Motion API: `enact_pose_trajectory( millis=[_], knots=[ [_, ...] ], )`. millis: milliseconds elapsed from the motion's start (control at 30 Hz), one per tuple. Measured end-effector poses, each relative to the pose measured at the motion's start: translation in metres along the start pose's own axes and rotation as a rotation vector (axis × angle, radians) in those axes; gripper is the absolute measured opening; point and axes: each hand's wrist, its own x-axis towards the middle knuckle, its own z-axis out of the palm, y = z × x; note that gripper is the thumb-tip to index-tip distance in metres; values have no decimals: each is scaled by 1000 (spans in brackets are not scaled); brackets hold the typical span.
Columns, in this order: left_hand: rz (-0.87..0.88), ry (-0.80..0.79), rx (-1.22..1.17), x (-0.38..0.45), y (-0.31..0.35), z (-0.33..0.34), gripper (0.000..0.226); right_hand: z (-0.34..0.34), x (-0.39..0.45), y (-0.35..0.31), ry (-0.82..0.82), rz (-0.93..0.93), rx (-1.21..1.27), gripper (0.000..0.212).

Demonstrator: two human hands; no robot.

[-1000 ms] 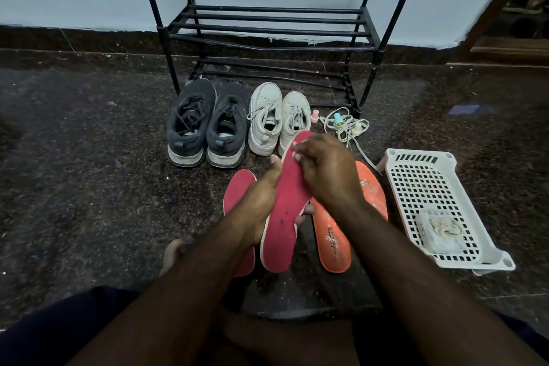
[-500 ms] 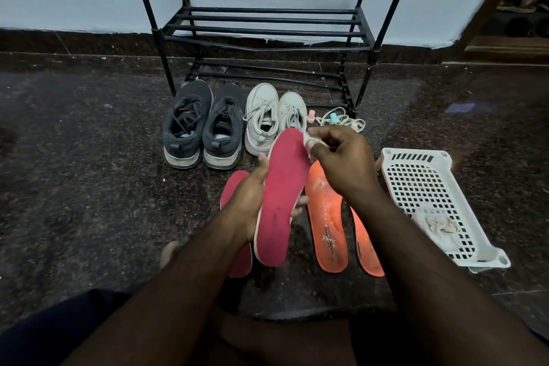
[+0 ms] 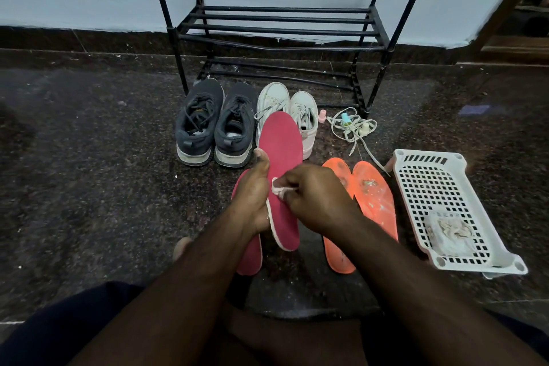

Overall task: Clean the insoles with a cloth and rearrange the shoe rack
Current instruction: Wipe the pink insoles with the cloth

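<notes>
My left hand (image 3: 252,196) grips a pink insole (image 3: 280,142) by its left edge and holds it raised, toe end away from me. My right hand (image 3: 315,196) pinches a small pale cloth (image 3: 279,187) against the middle of that insole. A second pink insole (image 3: 249,258) lies on the floor under my left hand, mostly hidden. Two orange insoles (image 3: 374,199), speckled with dirt, lie side by side to the right. The black metal shoe rack (image 3: 282,30) stands against the wall with bare shelves.
Dark grey sneakers (image 3: 215,125) and white sneakers (image 3: 285,104) stand in front of the rack. Loose white laces with small bottles (image 3: 353,128) lie by the rack's right leg. A white perforated basket (image 3: 430,187) holding a crumpled wipe packet (image 3: 448,232) sits at right on the dark stone floor.
My right hand with the cloth has slid from the insole's toe end down to its middle. The view has shifted a little and both orange insoles now show side by side.
</notes>
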Motion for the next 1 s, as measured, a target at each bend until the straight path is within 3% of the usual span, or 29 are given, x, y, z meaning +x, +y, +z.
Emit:
enact_pose_trajectory(
  millis=[67, 133, 300, 400, 567, 633, 767, 933, 1000],
  knots=[
    [-7, -6, -27, -3, 3, 0, 70, 1, 4, 4, 136, 27, 3, 19],
    [-13, 8, -45, -5, 4, 0, 73, 3, 5, 4, 164, 65, -2, 17],
    [-6, 80, -123, -4, 11, 0, 89, 7, -5, -10, -30, 57, 37, 21],
    [6, 108, -154, -3, 15, 0, 86, 3, -7, -10, -126, 96, 161, 18],
    [-32, 62, -182, -6, 16, 0, 93, 10, -4, -17, 52, 111, 147, 12],
    [-17, 101, -190, -7, 17, 1, 85, 15, -6, -19, -11, 103, 108, 13],
    [58, 92, -243, -2, 27, -8, 87, 6, -12, -14, -197, 108, 330, 5],
    [16, 1, -234, -5, 31, -13, 89, -12, 5, 7, 122, 184, 504, 13],
    [12, -28, -268, -5, 29, -11, 90, -8, 5, 9, 133, 192, 481, 14]
  ],
)
